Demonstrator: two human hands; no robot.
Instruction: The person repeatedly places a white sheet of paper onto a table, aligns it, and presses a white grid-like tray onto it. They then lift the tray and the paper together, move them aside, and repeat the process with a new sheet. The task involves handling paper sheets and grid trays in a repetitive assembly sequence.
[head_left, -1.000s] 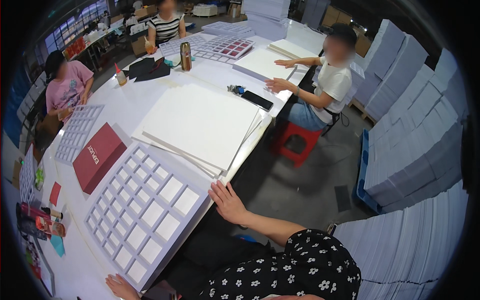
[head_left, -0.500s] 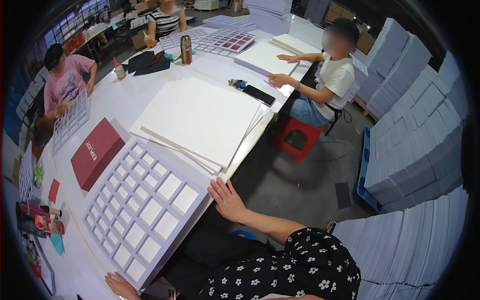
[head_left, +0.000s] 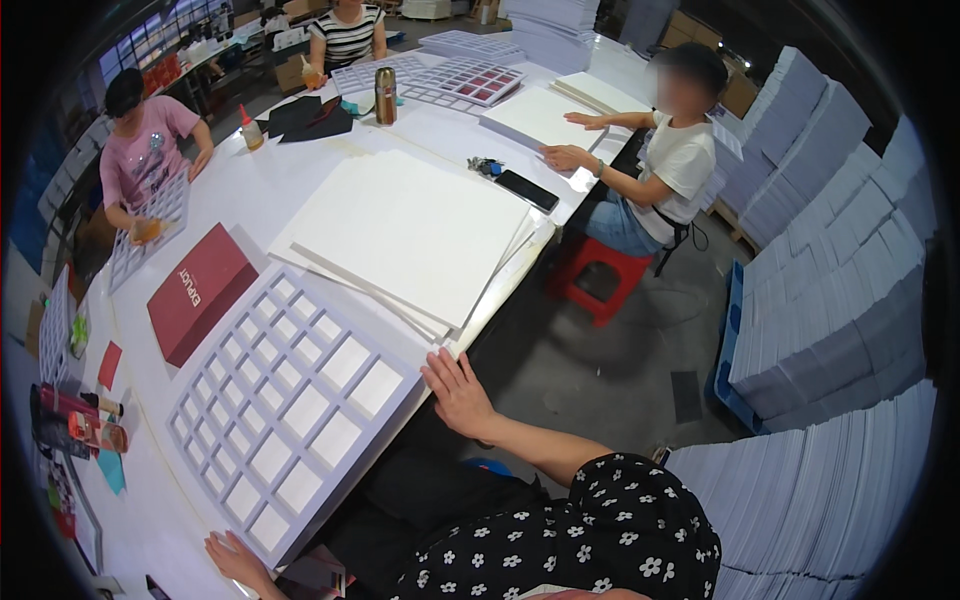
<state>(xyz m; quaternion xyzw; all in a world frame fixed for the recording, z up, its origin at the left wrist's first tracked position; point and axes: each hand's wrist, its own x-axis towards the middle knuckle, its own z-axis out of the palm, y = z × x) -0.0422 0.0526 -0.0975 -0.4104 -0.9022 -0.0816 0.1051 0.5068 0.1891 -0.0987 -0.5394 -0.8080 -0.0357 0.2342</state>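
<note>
A workshop with a long white counter (head_left: 300, 190) running away from the viewer, and tall stacks of white board (head_left: 840, 300) lining the floor on the right. On the near end of the counter lies a large white grid tray (head_left: 285, 405) with many square and oblong compartments, set at a slant. The person's right hand (head_left: 458, 392) rests flat at the tray's near right corner by the counter's edge, fingers spread and released, gripping nothing. The left hand (head_left: 235, 558) lies at the tray's lowest corner, near the bottom of the view, fingers laid open against the edge. Just beyond the tray sits a pile of large white sheets (head_left: 410, 235), and to its left a dark red flat box (head_left: 198, 292). Farther along are a black phone (head_left: 526, 190) and a metal flask (head_left: 385, 95). Three other people sit around the counter, one on a red stool (head_left: 600, 275).
</note>
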